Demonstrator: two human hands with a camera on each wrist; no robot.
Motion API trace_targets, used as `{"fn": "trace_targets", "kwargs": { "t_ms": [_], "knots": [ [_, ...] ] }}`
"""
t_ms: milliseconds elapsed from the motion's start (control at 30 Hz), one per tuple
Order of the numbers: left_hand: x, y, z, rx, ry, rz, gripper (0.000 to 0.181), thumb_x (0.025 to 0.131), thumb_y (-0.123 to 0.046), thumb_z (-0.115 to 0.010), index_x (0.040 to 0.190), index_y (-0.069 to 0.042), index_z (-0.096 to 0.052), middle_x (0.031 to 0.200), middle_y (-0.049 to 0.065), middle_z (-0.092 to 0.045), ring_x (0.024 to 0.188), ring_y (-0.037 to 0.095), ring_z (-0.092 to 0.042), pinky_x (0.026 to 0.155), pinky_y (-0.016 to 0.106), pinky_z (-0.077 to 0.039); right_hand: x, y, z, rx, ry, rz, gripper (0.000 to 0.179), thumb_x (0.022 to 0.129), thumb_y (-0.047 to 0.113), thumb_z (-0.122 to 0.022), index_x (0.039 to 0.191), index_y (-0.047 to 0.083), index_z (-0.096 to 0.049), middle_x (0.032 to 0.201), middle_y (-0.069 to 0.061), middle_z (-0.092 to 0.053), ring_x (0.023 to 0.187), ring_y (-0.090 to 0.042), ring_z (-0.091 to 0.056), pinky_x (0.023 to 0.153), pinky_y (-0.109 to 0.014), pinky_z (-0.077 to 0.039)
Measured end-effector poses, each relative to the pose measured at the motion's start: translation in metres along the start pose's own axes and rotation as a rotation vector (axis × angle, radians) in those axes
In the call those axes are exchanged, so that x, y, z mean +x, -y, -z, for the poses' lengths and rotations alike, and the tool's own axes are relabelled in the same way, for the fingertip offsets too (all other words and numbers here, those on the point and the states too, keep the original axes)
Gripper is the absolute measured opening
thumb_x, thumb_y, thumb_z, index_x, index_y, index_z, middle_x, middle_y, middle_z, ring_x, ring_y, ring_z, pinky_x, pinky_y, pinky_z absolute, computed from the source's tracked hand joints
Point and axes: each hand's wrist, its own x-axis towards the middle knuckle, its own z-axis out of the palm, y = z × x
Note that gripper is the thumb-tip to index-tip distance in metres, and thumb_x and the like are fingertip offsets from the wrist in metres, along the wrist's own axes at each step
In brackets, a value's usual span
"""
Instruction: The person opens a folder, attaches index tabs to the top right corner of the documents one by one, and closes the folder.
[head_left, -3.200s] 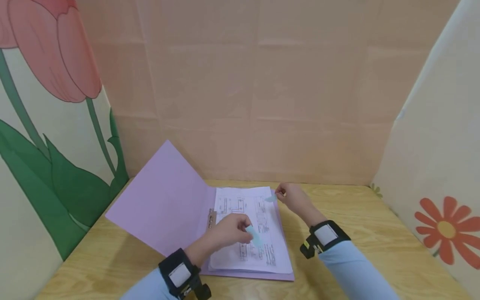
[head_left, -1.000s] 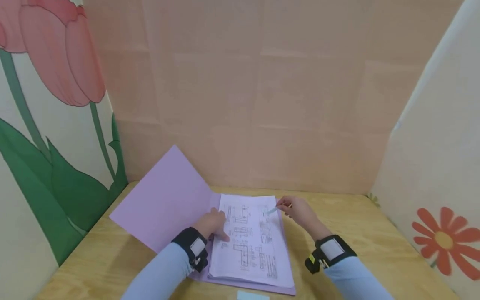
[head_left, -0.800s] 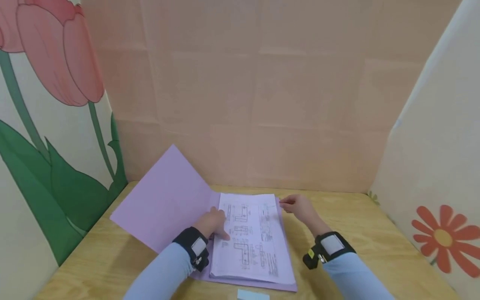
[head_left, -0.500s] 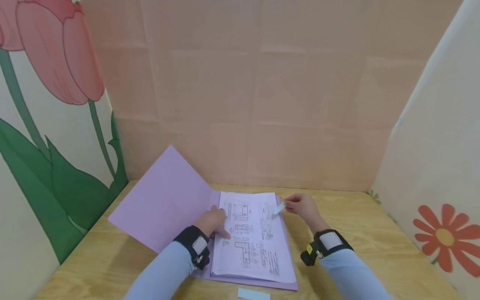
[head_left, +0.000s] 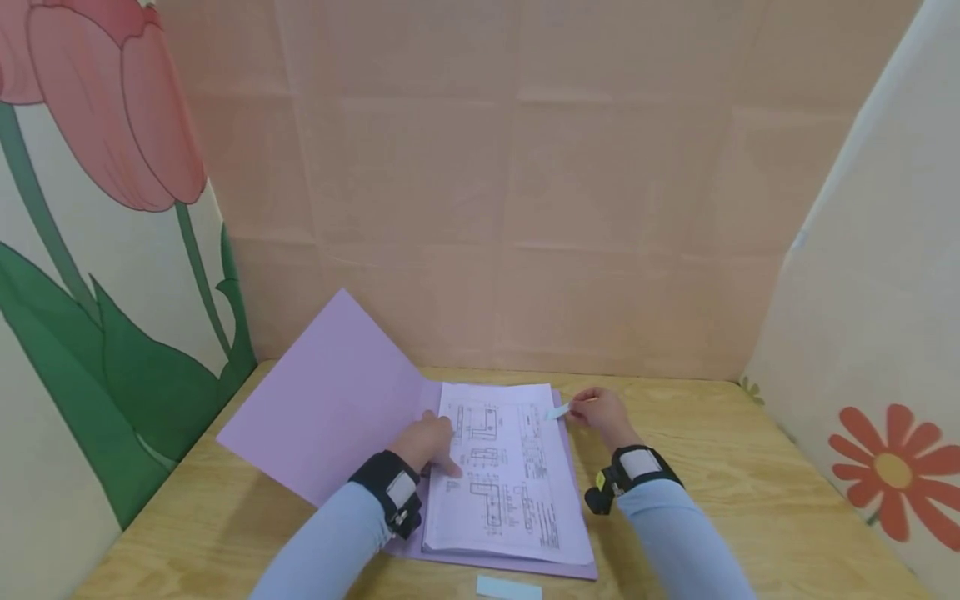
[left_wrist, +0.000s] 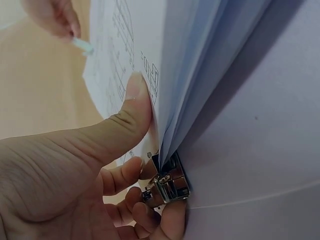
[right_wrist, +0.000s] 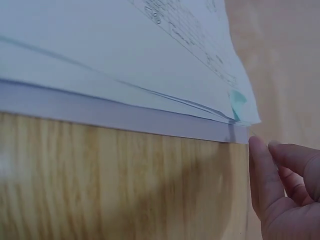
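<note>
A lilac folder (head_left: 322,400) lies with its cover raised to the left. On its right side is a stack of white sheets (head_left: 510,483) printed with technical drawings. My left hand (head_left: 426,446) is at the stack's left edge. In the left wrist view its thumb presses on the top sheet and its fingers curl round a metal clip (left_wrist: 170,182) at the folder's spine. At the stack's upper right edge, my right hand (head_left: 602,412) pinches a small pale blue-green sticky note (head_left: 557,412). In the right wrist view the note (right_wrist: 238,104) overlaps the sheet's corner, partly hidden.
Another pale blue sticky strip (head_left: 508,588) lies on the wooden table (head_left: 712,467) in front of the folder. A beige sheet (head_left: 487,208) hangs behind the table. Side panels with a painted tulip (head_left: 161,125) and a red flower (head_left: 892,467) stand left and right.
The left hand has let go of a pale blue strip and moved to the clip; a strip now lies in front of the folder. The right hand has shifted slightly right, its note turned flatter.
</note>
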Motion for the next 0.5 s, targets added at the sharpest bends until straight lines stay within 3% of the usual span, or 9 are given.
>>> {"fn": "trace_targets", "kwargs": {
  "t_ms": [133,233,300,400,500],
  "knots": [
    [0.003,-0.001,-0.001,-0.006,0.008,0.007,0.076,0.065,-0.033,-0.088,0.125,-0.001,-0.055,0.107,0.015,-0.050,0.081,0.025,-0.053,0.073,0.034,-0.052,-0.003,-0.001,-0.004,-0.031,-0.007,-0.009,0.022,0.092,0.003,-0.060,0.109,-0.009,-0.053,0.098,-0.021,-0.061,0.076,-0.022,-0.068,0.069,-0.029,-0.058],
    [0.004,-0.001,-0.002,-0.021,0.009,0.017,0.075,0.065,-0.031,-0.088,0.125,-0.001,-0.055,0.105,0.014,-0.049,0.081,0.025,-0.053,0.072,0.034,-0.051,-0.010,0.001,-0.008,-0.248,-0.044,0.079,0.026,0.094,0.009,-0.060,0.112,-0.007,-0.051,0.107,-0.025,-0.058,0.089,-0.030,-0.064,0.076,-0.036,-0.056],
    [0.004,0.000,-0.002,-0.027,0.008,0.020,0.075,0.065,-0.030,-0.088,0.125,-0.001,-0.055,0.105,0.014,-0.049,0.081,0.025,-0.053,0.071,0.034,-0.051,-0.016,0.004,-0.011,-0.485,-0.085,0.199,0.029,0.094,0.013,-0.062,0.114,-0.005,-0.053,0.114,-0.027,-0.054,0.099,-0.036,-0.059,0.083,-0.042,-0.053],
    [0.002,0.000,-0.001,-0.030,0.009,0.015,0.075,0.065,-0.030,-0.088,0.126,-0.001,-0.055,0.106,0.015,-0.049,0.083,0.026,-0.053,0.072,0.034,-0.052,-0.026,0.009,-0.015,-0.889,-0.142,0.471,0.026,0.090,0.016,-0.068,0.109,-0.001,-0.062,0.113,-0.024,-0.057,0.100,-0.037,-0.058,0.083,-0.048,-0.052],
    [-0.001,-0.001,0.001,-0.044,0.012,0.012,0.075,0.066,-0.028,-0.088,0.127,-0.001,-0.054,0.109,0.016,-0.050,0.084,0.026,-0.054,0.074,0.035,-0.052,-0.034,0.011,-0.017,-1.144,-0.093,0.694,0.017,0.087,0.014,-0.070,0.102,0.005,-0.070,0.105,-0.016,-0.065,0.095,-0.033,-0.064,0.080,-0.048,-0.054]
  ]
}}
